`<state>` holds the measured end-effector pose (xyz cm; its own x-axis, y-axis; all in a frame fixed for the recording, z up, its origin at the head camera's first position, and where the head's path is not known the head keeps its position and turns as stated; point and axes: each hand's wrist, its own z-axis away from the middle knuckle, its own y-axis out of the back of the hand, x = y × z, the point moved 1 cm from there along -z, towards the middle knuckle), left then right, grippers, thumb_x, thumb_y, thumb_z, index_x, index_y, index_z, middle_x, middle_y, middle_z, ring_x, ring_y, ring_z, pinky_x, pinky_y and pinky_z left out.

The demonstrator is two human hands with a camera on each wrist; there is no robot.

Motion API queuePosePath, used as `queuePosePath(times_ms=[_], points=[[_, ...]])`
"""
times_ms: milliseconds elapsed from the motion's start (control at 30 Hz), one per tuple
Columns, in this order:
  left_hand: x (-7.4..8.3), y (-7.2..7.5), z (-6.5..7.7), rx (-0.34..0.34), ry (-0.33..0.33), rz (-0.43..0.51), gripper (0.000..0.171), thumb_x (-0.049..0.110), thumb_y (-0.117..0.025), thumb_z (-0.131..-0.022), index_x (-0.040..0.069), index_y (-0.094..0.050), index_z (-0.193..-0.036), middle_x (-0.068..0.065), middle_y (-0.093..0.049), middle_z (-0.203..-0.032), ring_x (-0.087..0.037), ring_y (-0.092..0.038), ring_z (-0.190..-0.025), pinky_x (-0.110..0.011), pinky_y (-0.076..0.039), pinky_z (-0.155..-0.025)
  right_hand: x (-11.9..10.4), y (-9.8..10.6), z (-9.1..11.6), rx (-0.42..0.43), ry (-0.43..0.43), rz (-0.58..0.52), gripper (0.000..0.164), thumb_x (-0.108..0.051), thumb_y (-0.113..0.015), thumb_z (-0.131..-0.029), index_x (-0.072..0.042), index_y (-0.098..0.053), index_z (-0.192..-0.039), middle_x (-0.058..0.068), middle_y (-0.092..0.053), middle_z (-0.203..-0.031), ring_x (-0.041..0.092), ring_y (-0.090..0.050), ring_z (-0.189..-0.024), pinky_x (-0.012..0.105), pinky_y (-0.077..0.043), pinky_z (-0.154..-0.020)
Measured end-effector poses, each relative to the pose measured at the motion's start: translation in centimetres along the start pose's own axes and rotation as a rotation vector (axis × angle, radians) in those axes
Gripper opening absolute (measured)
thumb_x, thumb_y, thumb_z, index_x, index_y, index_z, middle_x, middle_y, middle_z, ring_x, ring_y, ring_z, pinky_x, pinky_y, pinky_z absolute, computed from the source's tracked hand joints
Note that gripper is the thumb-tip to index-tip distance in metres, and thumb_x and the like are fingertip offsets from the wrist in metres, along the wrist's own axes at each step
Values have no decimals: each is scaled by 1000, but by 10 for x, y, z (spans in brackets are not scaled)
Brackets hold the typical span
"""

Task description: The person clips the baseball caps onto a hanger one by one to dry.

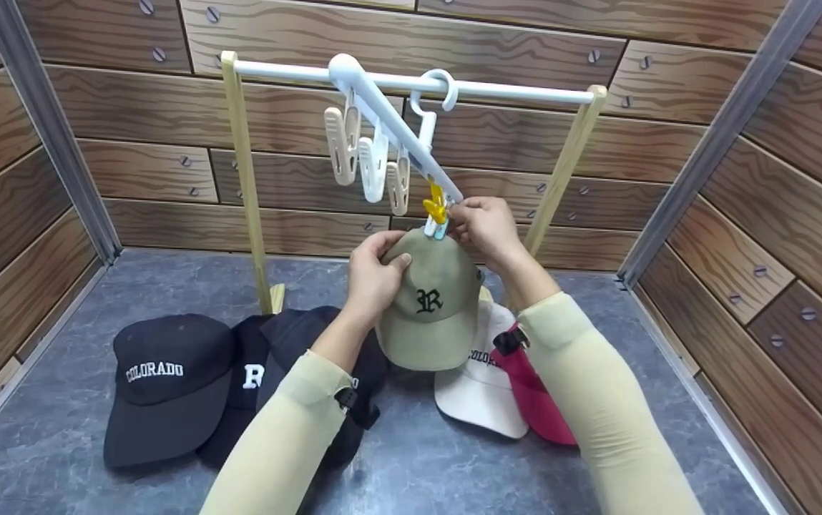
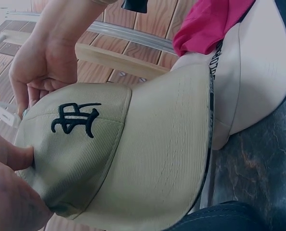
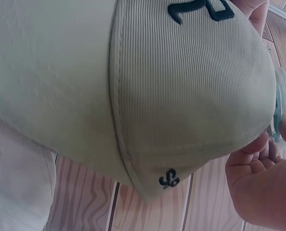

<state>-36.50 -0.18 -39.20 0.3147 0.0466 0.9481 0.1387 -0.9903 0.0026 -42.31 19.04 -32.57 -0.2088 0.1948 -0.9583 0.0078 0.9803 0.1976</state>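
Green cap (image 1: 428, 329) inside left grip (image 1: 373, 277)

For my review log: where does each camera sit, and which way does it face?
Head: worn on the head, facing forward and down at the green cap; left fingers, right fingers and sleeves show.
Left wrist: worn there, facing the green cap's lettered front; both hands' fingers show.
Right wrist: worn there, facing the green cap's side; both hands' fingers show.
Shared by both wrist views: the green cap.
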Motion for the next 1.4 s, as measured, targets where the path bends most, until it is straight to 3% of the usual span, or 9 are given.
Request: queuePosePath(times_ms=[600,900,1133,1267,1400], points=[[-5,-3,-1,-32,-2,94,34,-11,-71,-100,-1,-76,-133,-16,-78,-130,-30,-72,-124,-43,-57,-108,1,-7,5,81,6,66,17,-13,-70,-102,-1,-79,-93,3,-70,-77,11,-63,-66,22,-51,-58],[-6,-1,1,-52,-4,102,34,-9,-70,-103,-2,-75,-136,-16,-77,-131,-31,-72,-124,-45,-58,-106,9,-4,6,41,-26,-7,24,-18,-71,-105,-4,-79,-88,-1,-66,-73,8,-56,-64,21,-49,-59],[-5,-1,1,-45,48,81,34,-4,-72,-105,2,-74,-139,-13,-77,-133,-28,-72,-124,-43,-58,-106,18,2,5,26,-5,-5,32,-29,-76,-105,-8,-77,-81,-2,-66,-73,9,-56,-65,22,-45,-57],[-7,0,0,-37,55,58,35,-3,-72,-105,2,-74,-140,-13,-76,-134,-29,-71,-126,-44,-57,-108,24,4,5,14,57,107,38,-42,-77,-105,-7,-81,-89,0,-71,-82,13,-59,-73,26,-48,-63],[-12,2,-3,-21,45,39,34,-3,-73,-105,1,-73,-139,-15,-76,-134,-30,-71,-126,-44,-57,-108,31,5,7,-27,108,217,43,-46,-78,-104,-5,-84,-113,6,-78,-104,18,-65,-89,30,-54,-73]])
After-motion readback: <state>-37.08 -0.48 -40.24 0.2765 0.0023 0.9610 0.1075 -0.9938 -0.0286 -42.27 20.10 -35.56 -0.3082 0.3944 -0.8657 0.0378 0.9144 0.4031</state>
